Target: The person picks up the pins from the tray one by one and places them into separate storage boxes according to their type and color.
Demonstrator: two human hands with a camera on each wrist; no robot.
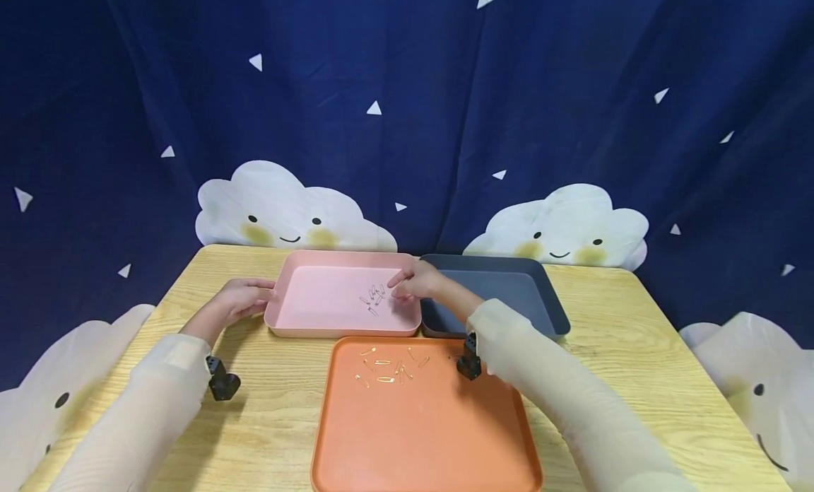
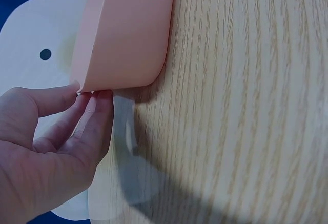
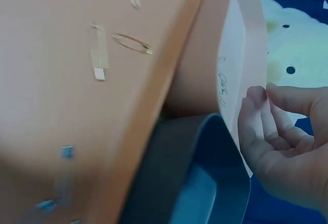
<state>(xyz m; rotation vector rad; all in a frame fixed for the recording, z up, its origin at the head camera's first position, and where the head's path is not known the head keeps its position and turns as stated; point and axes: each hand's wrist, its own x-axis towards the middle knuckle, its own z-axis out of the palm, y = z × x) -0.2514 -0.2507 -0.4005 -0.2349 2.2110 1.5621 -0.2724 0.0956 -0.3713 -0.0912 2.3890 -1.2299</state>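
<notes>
A pink tray [image 1: 318,315] stands at the table's middle with a few silver pins [image 1: 374,299] lying in it. My left hand [image 1: 257,297] rests against its left rim; in the left wrist view the thumb and straight fingers [image 2: 95,108] touch the pink tray's [image 2: 128,34] corner. My right hand [image 1: 402,285] hovers over the tray's right part, index finger stretched toward the silver pins, other fingers loosely curled, nothing seen in it. The right wrist view shows this hand [image 3: 279,131] beside the pink tray's wall [image 3: 248,39]. Several gold pins [image 1: 391,370] lie on an orange tray [image 1: 420,435].
A dark grey tray [image 1: 509,287] stands right of the pink one, under my right forearm. The orange tray sits nearest me. All rest on a wooden table [image 1: 636,350] before a dark blue curtain with cloud figures [image 1: 280,209].
</notes>
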